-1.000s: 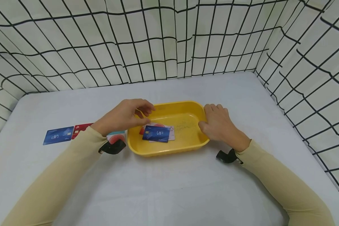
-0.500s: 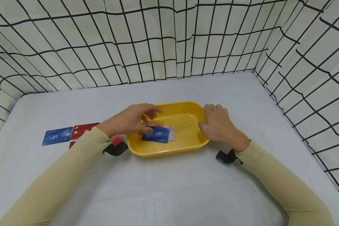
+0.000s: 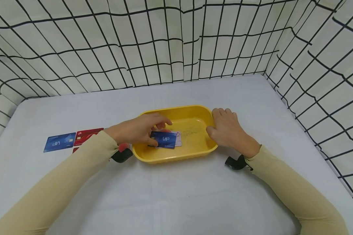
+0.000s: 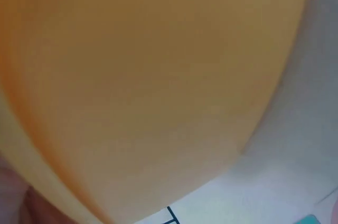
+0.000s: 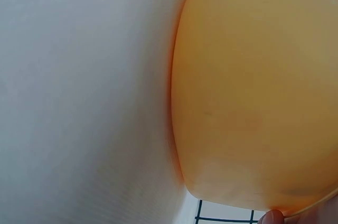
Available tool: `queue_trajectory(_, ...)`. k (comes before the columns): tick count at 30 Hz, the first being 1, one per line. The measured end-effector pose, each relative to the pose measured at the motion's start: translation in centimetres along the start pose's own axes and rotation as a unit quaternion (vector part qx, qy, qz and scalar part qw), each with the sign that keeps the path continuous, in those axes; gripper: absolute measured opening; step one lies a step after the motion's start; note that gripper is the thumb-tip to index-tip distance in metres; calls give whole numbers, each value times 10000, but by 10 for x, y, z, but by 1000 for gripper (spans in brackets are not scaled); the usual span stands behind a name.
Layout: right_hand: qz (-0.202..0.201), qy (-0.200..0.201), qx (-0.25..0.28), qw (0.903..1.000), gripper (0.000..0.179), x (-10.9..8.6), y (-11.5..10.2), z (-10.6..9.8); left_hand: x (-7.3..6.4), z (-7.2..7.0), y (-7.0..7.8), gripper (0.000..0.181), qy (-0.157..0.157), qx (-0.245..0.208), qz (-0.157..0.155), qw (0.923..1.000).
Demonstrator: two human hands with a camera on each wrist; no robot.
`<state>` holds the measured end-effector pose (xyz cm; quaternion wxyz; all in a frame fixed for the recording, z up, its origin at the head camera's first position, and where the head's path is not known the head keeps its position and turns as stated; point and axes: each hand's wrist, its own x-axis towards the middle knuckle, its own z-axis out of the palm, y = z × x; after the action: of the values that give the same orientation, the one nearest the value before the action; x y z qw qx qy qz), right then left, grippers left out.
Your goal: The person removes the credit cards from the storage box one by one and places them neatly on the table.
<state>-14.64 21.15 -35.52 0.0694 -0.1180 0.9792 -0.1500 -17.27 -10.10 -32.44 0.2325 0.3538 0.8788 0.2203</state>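
A yellow plastic tray sits mid-table, its outer wall filling much of both wrist views. My right hand grips its right end, thumb over the rim on the inside and fingers outside. In the tray's left half a blue "VIP" card lies over a pale pink card. My left hand reaches over the left rim, fingers spread above the cards. Its thumb is at the blue card's left edge, the other fingertips near its far edge. The palm hides the tray's left part.
Left of the tray lie a blue card and a red card, with more cards partly hidden under the left sleeve. Black wire mesh backed by white sheeting stands along the table's back and sides.
My left hand has moved right and lower, from the tray's left rim to the blue card, thumb now at its edge. The right hand and the tray have stayed put.
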Motion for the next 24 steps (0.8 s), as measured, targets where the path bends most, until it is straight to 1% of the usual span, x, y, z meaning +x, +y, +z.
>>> queue_trajectory(6,30,-16,-11,10000,33,0,0,0,2,0,1,71,-296,335,45,9990)
queue_trajectory(10,24,-2,-10,10000,33,0,1,0,4,-1,1,71,-452,457,-30,9979)
queue_trajectory(12,15,4,-3,10000,32,0,1,0,5,-1,1,71,-499,522,-36,9974)
queue_trajectory(18,-10,51,35,10000,31,-1,2,1,7,0,2,69,-609,669,-183,9957)
queue_trajectory(24,-10,41,55,10000,33,0,2,1,8,0,2,66,-646,701,-309,9950)
